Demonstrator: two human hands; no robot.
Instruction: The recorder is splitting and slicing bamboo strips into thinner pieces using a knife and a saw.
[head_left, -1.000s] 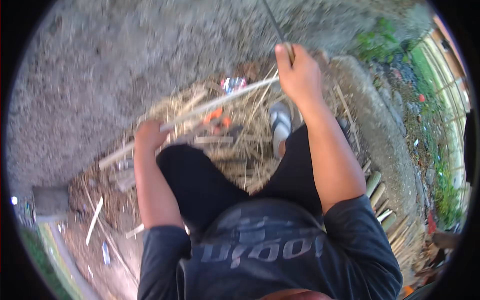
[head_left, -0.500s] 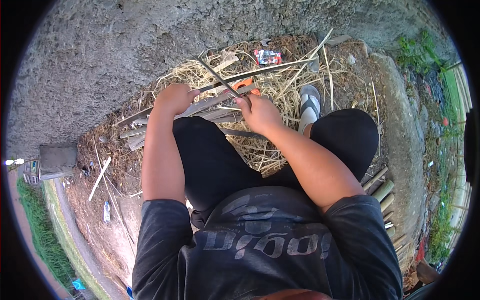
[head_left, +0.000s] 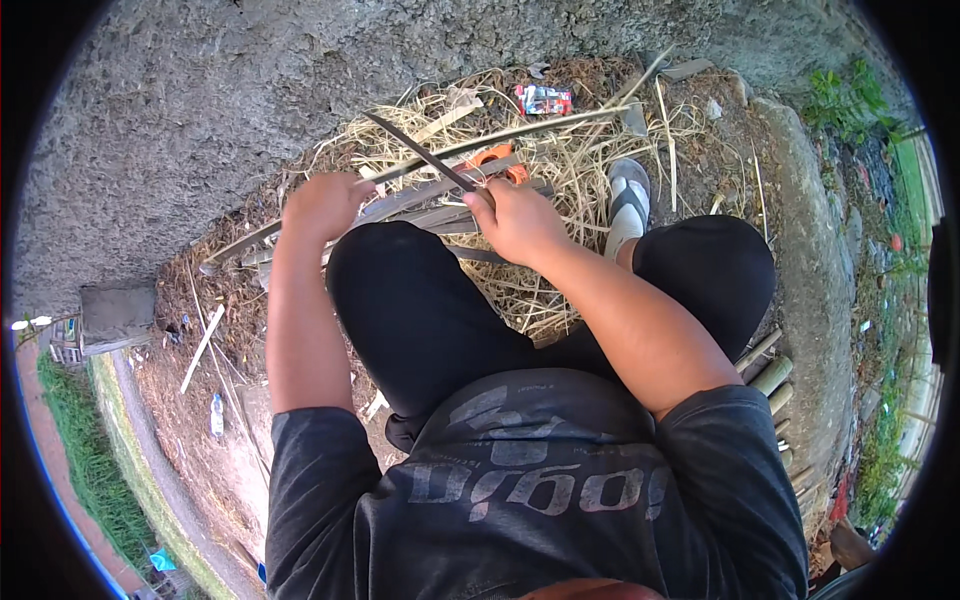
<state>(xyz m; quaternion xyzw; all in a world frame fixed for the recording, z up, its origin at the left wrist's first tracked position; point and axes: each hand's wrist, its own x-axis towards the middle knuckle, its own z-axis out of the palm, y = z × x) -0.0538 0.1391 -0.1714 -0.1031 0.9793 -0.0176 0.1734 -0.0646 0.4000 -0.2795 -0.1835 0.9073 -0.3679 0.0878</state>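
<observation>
My left hand [head_left: 322, 207] is closed around a long, thin bamboo strip [head_left: 545, 127], which slants from the lower left up to the right in front of my knees. In my right hand [head_left: 518, 222] is the handle of a knife, its fingers wrapped round it. The dark, narrow knife blade [head_left: 415, 146] points up and left, crossing the strip just right of my left hand. Whether the edge bites into the strip is too small to tell. Beneath both hands lie curly pale shavings [head_left: 575, 195] and several flat strips [head_left: 440, 215], partly hidden by my arms and knee.
A rough grey wall [head_left: 250, 110] rises beyond the shavings. An orange object [head_left: 495, 156] and a red-and-blue packet [head_left: 545, 99] lie among them. My sandalled foot [head_left: 628, 205] is at the right. Cut poles [head_left: 772, 376] lie beside my right thigh, a plastic bottle [head_left: 217, 414] at the left.
My left hand has shifted left and slightly down, with the strip's near end moving the same way. The knife blade has tilted flatter and its tip moved left; my right hand stays nearly in place.
</observation>
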